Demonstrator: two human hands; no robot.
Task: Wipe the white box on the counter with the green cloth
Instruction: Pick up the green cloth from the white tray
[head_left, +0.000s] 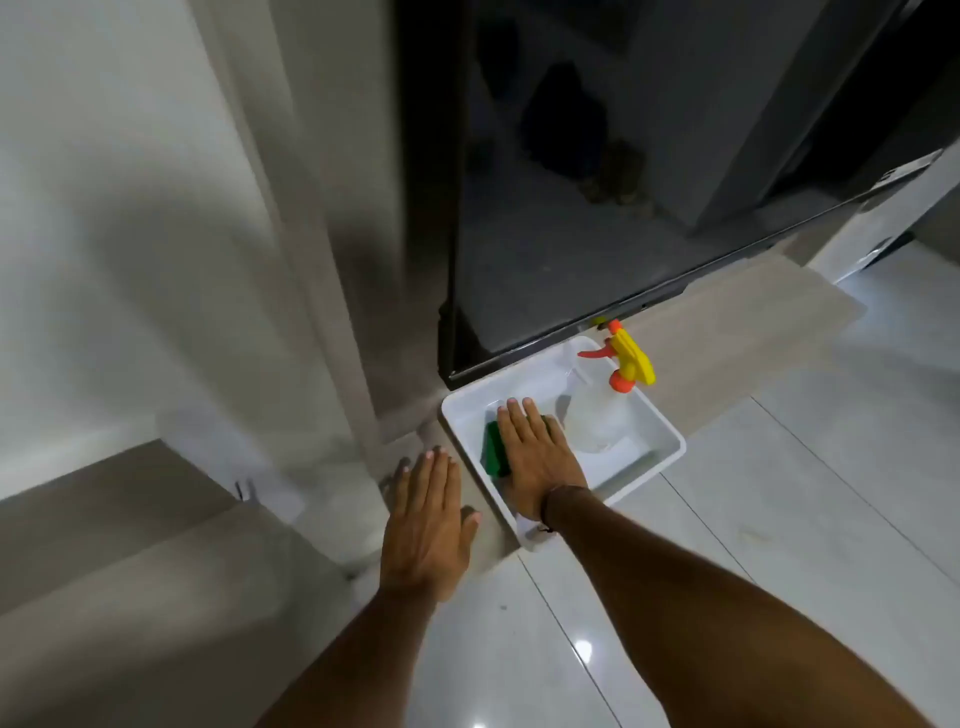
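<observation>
A white open box (660, 434) sits on a low wood-look ledge (727, 332) at the foot of a dark glass door. Inside it, my right hand (535, 457) lies flat, fingers together, pressing down on a folded green cloth (493, 449) on the box floor. Most of the cloth is hidden under the palm. A clear spray bottle (592, 415) with a yellow and orange trigger head (631, 361) lies in the right half of the box. My left hand (426, 525) rests flat and empty on the surface just left of the box.
The dark glass door (571, 182) rises directly behind the box. A pale wall and grey frame (311, 234) stand to the left. Glossy white floor tiles (779, 519) spread to the right and front. A wooden step (130, 545) lies at lower left.
</observation>
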